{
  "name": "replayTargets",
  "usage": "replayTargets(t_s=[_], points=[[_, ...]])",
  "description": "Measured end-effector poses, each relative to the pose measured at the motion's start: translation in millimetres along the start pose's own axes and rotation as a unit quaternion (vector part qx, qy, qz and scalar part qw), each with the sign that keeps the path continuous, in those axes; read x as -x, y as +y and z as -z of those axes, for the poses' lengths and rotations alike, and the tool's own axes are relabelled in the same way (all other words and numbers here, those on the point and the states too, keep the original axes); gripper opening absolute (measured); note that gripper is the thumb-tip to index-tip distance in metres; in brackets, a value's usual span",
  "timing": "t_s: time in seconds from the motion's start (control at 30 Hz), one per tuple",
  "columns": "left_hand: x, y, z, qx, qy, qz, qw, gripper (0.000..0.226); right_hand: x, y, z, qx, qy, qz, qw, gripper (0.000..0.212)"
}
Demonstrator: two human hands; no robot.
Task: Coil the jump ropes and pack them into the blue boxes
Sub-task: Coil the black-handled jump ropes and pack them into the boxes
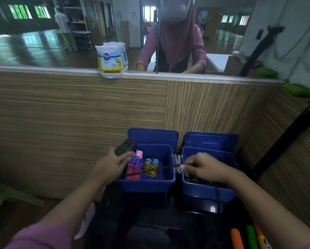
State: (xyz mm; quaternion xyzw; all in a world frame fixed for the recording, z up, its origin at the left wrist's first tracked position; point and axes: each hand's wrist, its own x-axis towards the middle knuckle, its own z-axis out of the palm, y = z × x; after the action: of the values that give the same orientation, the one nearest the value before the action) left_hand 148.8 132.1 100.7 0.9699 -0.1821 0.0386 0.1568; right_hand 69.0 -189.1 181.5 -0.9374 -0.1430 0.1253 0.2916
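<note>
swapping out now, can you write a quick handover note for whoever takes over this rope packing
Left hand: grips a dark object at the left blue box.
Right hand: pinches a black rope stretched over the gap between the boxes.
Done: red-handled coil and blue-handled coil sit in the left box.
Right blue box: dark contents, unclear.
Left: finish and pack the black rope; orange and green handles lie near, bottom right.

A white and yellow air freshener (111,61) stands on the ledge (42,69) of the wooden wall (75,112), under a mirror (42,33). Orange (236,239) and green (251,237) handles lie at the bottom right
</note>
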Motion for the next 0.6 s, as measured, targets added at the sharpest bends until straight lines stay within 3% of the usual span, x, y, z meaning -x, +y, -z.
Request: replayTargets(t_s=[0.07,0.13,0.33,0.5,0.6], points=[[5.6,8.0,-10.1,-0.033,-0.058,-0.093,0.993,0.069,-4.2,-1.2,12.0,0.015,0.057,0.033,0.998,0.025],[11.8,20.1,-15.9,-0.032,-0.095,-0.159,0.982,0.065,-8.6,-1.7,22.5,0.025,0.087,0.053,0.994,0.018],[33.3,66.4,-10.8,0.006,-0.157,-0.292,0.943,0.083,-31.5,14.6,28.0,-0.020,0.111,0.032,0.993,0.014],[35.1,85.3,-6.5,0.050,-0.033,-0.380,0.923,0.066,-42.6,46.6,-0.2,-0.037,0.080,-0.015,0.996,0.020],[25.5,85.1,0.5,0.155,0.049,-0.317,0.934,0.055,-40.2,53.4,-30.6,-0.092,0.056,-0.059,0.992,0.023]])
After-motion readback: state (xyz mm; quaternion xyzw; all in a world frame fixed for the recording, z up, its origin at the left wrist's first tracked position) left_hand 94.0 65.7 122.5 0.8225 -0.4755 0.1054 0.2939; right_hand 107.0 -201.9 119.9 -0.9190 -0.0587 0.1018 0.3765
